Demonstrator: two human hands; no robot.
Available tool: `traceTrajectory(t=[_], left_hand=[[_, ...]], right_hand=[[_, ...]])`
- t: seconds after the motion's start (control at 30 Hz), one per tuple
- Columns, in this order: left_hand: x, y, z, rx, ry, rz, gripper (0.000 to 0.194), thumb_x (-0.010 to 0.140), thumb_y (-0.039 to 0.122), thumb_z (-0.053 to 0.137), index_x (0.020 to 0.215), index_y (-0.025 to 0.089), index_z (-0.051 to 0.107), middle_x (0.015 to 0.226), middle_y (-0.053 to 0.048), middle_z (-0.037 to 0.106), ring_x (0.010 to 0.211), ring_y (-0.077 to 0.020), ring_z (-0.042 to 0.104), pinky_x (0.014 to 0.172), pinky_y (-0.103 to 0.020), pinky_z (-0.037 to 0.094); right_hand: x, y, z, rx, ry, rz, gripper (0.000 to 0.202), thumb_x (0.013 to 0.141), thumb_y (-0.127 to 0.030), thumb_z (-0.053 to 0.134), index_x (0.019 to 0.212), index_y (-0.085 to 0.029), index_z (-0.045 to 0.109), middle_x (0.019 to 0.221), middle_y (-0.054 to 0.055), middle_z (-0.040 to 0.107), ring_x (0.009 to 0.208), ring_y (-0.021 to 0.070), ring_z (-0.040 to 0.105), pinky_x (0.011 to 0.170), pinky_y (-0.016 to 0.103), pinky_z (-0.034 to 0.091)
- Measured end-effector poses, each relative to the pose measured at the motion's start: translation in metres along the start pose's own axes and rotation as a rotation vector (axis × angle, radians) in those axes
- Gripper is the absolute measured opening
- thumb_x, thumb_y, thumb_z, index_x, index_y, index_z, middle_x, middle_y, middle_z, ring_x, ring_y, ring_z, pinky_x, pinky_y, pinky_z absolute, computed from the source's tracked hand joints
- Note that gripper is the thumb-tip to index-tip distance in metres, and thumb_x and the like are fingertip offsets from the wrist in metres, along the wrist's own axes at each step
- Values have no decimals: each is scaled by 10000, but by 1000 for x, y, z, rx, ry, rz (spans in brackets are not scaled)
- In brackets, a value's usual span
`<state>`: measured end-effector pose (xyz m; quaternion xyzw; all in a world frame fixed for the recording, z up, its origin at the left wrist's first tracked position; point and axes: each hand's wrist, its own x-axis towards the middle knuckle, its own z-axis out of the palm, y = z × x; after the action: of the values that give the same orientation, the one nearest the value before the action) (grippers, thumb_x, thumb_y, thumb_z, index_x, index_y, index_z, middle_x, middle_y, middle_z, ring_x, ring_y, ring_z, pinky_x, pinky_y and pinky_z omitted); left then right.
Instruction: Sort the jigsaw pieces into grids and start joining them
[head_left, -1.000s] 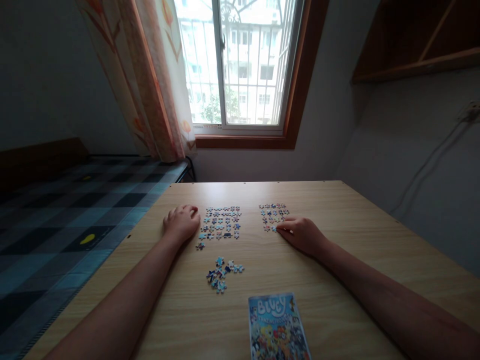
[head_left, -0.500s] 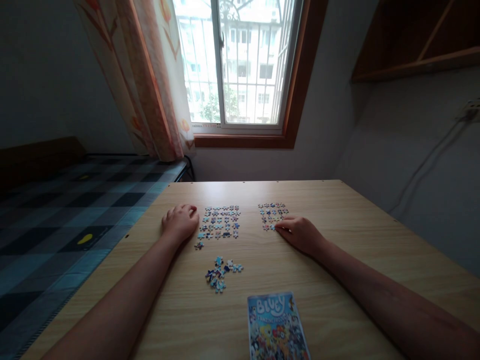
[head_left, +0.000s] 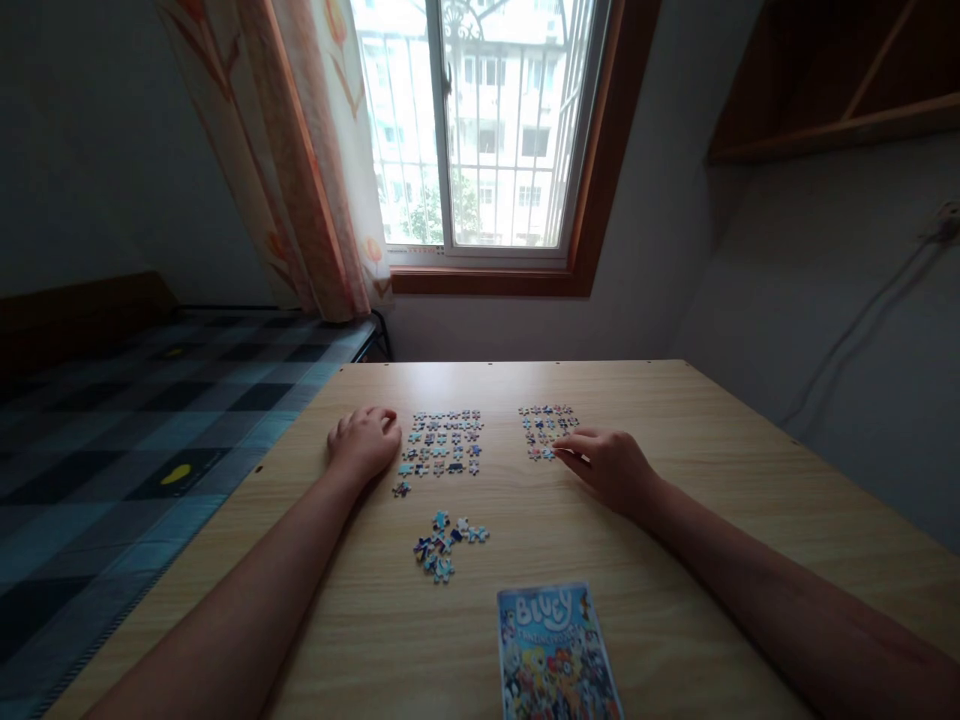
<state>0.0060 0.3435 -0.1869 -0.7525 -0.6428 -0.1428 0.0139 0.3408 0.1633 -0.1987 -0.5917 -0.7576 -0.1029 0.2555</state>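
Note:
My left hand [head_left: 365, 442] rests on the table [head_left: 660, 620] with its fingers loosely bent and nothing seen in them. Just right of it lies a larger block of small jigsaw pieces [head_left: 444, 440] in spaced rows. My right hand [head_left: 611, 465] is at a second, smaller block of jigsaw pieces [head_left: 547, 425]. Its outstretched fingertips are beside a light blue puzzle piece [head_left: 547, 454] in the nearest row; whether they touch it is too small to tell. A loose pile of puzzle pieces [head_left: 439, 550] lies nearer to me, and a few pieces [head_left: 402, 489] sit below the larger block.
A picture sheet or box marked "Bluey" [head_left: 559, 650] lies at the table's near side. A bed with a checked cover [head_left: 247, 400] stands left of the table. Behind are a curtain [head_left: 300, 180] and a barred window [head_left: 502, 150]; a shelf [head_left: 840, 130] hangs at right.
My right hand has lifted slightly and drawn back a little from the light blue piece, which stays in its row. My left hand stays in place. The view has shifted slightly.

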Motion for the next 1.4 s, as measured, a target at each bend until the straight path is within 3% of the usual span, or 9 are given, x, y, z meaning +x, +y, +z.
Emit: traceTrajectory(t=[0.1, 0.2, 0.3, 0.4, 0.53, 0.8, 1.13, 1.27, 1.4], left_hand=[[0, 0, 0, 1, -5, -3, 390, 859, 404, 447, 1155, 266, 661, 1314, -71, 604, 1188, -307, 521, 1013, -436, 380], [-1, 0, -1, 2, -8, -5, 386, 858, 400, 451, 1153, 268, 662, 1316, -69, 601, 1187, -306, 523, 1010, -435, 382], [-1, 0, -1, -3, -1, -2, 373, 858, 394, 458, 1138, 267, 668, 1316, -69, 603, 1182, -306, 526, 1012, -435, 383], [0, -1, 0, -5, 0, 1, 366, 857, 395, 463, 1130, 270, 671, 1311, -69, 606, 1180, -309, 527, 1011, -434, 382], [1, -1, 1, -8, 0, -2, 371, 857, 400, 464, 1136, 270, 670, 1307, -74, 606, 1184, -312, 523, 1011, -438, 382], [-2, 0, -1, -2, -2, 2, 371, 862, 389, 468, 1142, 255, 672, 1289, -87, 613, 1177, -305, 528, 1003, -433, 392], [0, -1, 0, -11, -6, -2, 379, 857, 405, 476, 1149, 265, 673, 1299, -78, 605, 1177, -311, 528, 1011, -439, 388], [0, 1, -2, -24, -10, -8, 381, 855, 402, 476, 1147, 261, 674, 1305, -82, 602, 1190, -315, 520, 1016, -445, 386], [1, 0, -1, -29, -7, -3, 379, 848, 398, 483, 1143, 259, 678, 1300, -82, 609, 1194, -315, 519, 1020, -440, 384]], right_hand=[[1, -23, -7, 37, 29, -160, 220, 968, -340, 546, 1015, -242, 736, 910, 52, 708, 829, 169, 620, 760, 289, 444], [0, -56, -14, 116, -86, -356, 235, 974, -354, 533, 1114, -268, 701, 989, 47, 696, 921, 183, 602, 876, 355, 437], [-4, -85, -17, 113, -211, -434, 321, 964, -400, 550, 1258, -292, 623, 1183, 54, 660, 1059, 209, 572, 947, 392, 421], [-7, -95, -17, 71, -240, -455, 356, 964, -425, 545, 1307, -336, 582, 1346, 49, 583, 1185, 244, 529, 984, 426, 409], [-8, -89, -14, 65, -215, -450, 270, 964, -430, 546, 1203, -358, 649, 1392, 21, 554, 1238, 253, 509, 1004, 451, 401], [-11, -62, -9, 127, -95, -392, 124, 915, -291, 603, 887, -236, 712, 1277, 21, 636, 1188, 233, 547, 1025, 447, 396], [-12, -43, 0, 185, -69, -270, 56, 825, -195, 636, 830, -229, 681, 1278, 20, 639, 1232, 254, 527, 1043, 465, 397], [-11, -41, 6, 190, -55, -234, 128, 791, -203, 665, 913, -236, 690, 1351, 35, 594, 1288, 277, 484, 1071, 491, 367], [-10, -40, 9, 210, -21, -223, 121, 776, -177, 670, 855, -256, 716, 1344, 9, 599, 1294, 266, 479, 1079, 476, 355]])
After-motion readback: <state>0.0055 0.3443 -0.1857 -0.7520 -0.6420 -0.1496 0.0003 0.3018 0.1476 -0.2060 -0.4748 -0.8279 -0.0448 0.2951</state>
